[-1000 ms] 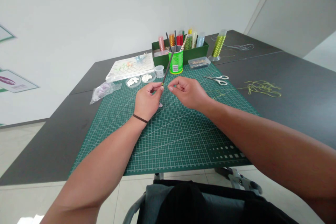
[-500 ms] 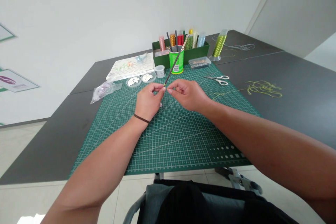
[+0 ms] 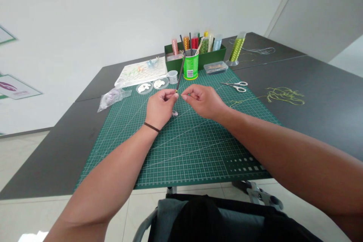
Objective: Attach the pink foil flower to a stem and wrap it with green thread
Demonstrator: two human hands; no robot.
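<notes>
My left hand (image 3: 160,107) pinches a thin dark rod (image 3: 180,73) at its lower end, and the rod rises towards the green can. My right hand (image 3: 202,102) is close beside it, its fingertips pressed together with nothing visible between them. Both hands hover over a green cutting mat (image 3: 181,151). Just below my left fingers, a small pale piece (image 3: 175,113) lies on the mat.
At the mat's far edge stand a green can (image 3: 190,66) of tools and a dark green box (image 3: 212,56) of thread spools. Scissors (image 3: 235,86) lie to the right, with loose yellow-green wire (image 3: 283,95) on the dark table (image 3: 312,79).
The rod's upper end has swung left, away from the can, and now stands more upright. My hands have hardly moved.
</notes>
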